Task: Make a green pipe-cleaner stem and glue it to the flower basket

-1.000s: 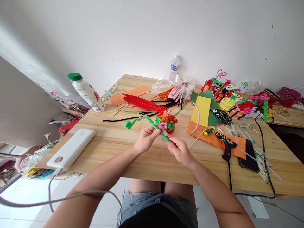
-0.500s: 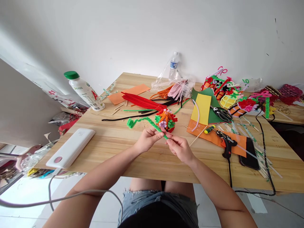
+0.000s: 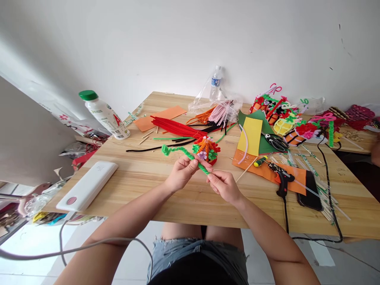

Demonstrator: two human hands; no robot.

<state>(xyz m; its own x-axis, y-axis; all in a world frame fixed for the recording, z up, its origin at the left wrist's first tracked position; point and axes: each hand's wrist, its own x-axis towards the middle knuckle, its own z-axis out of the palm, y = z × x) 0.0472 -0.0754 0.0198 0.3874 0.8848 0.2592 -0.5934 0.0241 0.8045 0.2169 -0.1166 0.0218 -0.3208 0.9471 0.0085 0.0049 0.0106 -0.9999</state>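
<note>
A green pipe cleaner (image 3: 184, 150), twisted along its length and curled at its far left end, is held above the table's middle. My left hand (image 3: 182, 172) pinches it partway along between thumb and fingers. At its lower right end, the fingertips of my right hand (image 3: 223, 184) are closed on it. Just beyond my hands sits a round pipe-cleaner flower piece (image 3: 205, 148) in orange, red, green and purple. Behind that lies a bundle of red pipe cleaners (image 3: 175, 126).
To the right lie a glue gun (image 3: 283, 178), scissors (image 3: 276, 142), a phone (image 3: 310, 192), a screwdriver (image 3: 261, 161) and a yellow sheet (image 3: 252, 136). Decorated pipe-cleaner baskets (image 3: 297, 136) stand behind. A power bank (image 3: 89, 184) and a white bottle (image 3: 103, 114) are on the left.
My left hand has slid back a little along the green pipe cleaner, so more of it shows between my hands. Its curled end has shifted slightly right and up.
</note>
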